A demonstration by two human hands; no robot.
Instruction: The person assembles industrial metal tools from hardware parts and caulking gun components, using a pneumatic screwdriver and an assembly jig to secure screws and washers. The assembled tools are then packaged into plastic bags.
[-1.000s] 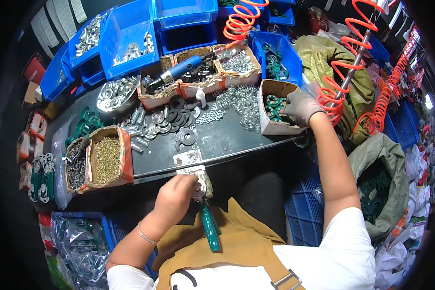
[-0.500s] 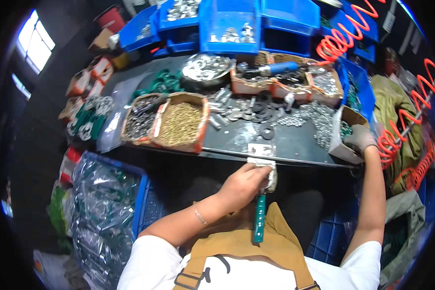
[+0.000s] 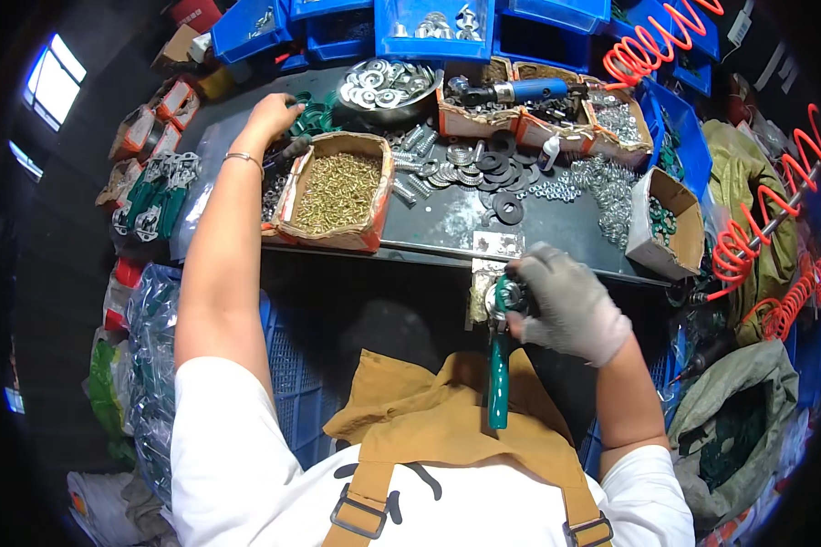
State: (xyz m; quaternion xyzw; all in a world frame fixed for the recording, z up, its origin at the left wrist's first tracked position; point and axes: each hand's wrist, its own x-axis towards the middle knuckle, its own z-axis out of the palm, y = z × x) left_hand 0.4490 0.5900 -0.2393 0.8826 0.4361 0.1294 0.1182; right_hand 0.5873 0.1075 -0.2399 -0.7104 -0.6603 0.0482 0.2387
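Observation:
My right hand [image 3: 570, 305], in a pale glove, curls its fingers and thumb around a small dark green round part [image 3: 511, 292]. It holds this at the head of a green-handled tool [image 3: 499, 378], which hangs below a metal fixture [image 3: 496, 244] at the bench's front edge. My bare left hand [image 3: 276, 117] reaches to the back left, fingers bent down at a pile of green ring-shaped parts [image 3: 317, 117]. What its fingertips hold, if anything, is hidden. Below that arm stands a carton of brass-coloured screws [image 3: 337, 191].
A bowl of metal discs [image 3: 388, 87] and a blue power driver [image 3: 529, 89] lie behind. Springs, washers and nuts [image 3: 552, 189] are strewn over the bench. On the right are a white carton [image 3: 670, 223] and coiled red air hoses [image 3: 748, 260]. Blue bins [image 3: 433, 46] line the back.
My left hand has left the tool at the fixture and gone to the green pile at the back left. My right hand has come from the white carton to the tool's head.

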